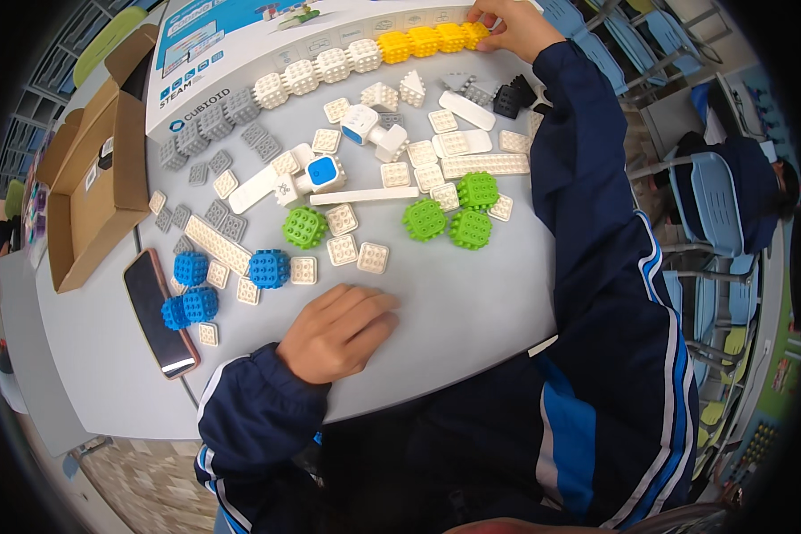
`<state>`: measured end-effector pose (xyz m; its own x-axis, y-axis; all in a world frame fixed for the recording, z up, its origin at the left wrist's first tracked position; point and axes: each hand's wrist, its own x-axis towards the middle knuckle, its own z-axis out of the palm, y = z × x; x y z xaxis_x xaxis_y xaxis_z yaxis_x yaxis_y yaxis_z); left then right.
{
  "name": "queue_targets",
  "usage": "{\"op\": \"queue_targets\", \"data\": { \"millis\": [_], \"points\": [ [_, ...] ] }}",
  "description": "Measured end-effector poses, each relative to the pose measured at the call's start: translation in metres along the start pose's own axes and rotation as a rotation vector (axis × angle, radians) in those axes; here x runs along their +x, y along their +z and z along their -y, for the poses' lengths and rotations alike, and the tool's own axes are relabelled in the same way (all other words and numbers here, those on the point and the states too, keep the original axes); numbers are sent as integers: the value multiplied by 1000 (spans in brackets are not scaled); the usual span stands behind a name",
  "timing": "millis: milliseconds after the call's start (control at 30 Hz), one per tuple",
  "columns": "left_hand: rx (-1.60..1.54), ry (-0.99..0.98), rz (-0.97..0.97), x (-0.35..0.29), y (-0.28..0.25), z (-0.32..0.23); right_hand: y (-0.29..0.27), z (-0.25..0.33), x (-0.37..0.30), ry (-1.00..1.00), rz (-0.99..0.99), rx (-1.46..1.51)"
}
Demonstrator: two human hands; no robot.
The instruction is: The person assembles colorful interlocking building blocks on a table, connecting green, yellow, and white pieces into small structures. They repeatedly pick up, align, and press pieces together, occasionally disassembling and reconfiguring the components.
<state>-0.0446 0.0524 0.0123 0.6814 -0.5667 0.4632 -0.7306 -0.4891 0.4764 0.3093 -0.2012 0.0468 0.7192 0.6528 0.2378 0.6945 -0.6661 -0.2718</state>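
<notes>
My right hand (514, 28) reaches to the far edge of the table, its thumb and fingers closed on the last yellow studded block (475, 36) of a row. The row curves along the front of a large box, with white studded blocks (332, 65) in its middle and grey studded blocks (214, 123) at its left end. Near the table's front edge my left hand (338, 331) rests with curled fingers, and nothing shows in it. Above it lie small white studded plates (342, 250), a green studded block (304, 228) and a blue studded block (269, 268).
Behind the row stands the printed white box (267, 76). An open cardboard box (98, 187) and a phone (161, 313) are at the left. White motor-like modules (374, 131), green blocks (470, 229), black pieces (513, 96) and flat white bars (485, 165) lie scattered. Blue chairs (716, 191) stand to the right.
</notes>
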Motion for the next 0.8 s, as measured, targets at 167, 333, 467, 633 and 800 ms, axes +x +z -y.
{"op": "queue_targets", "data": {
  "millis": [167, 333, 467, 633, 800],
  "points": [
    [20, -14, -8, -5, 2, 0, 7, 4, 7, -42, -4, 23],
    [-8, -1, -21, -5, 2, 0, -6, 9, -1, -26, 38, -15],
    [-21, -1, -39, -3, 1, -1, -32, 49, -13, -99, -17, -138],
    [4, -25, -69, -8, 4, -1, -8, 159, -27, -590, -100, 117],
    [-4, 3, -22, -5, 3, 0, 54, 253, -60, -708, -53, 159]
  ]
}}
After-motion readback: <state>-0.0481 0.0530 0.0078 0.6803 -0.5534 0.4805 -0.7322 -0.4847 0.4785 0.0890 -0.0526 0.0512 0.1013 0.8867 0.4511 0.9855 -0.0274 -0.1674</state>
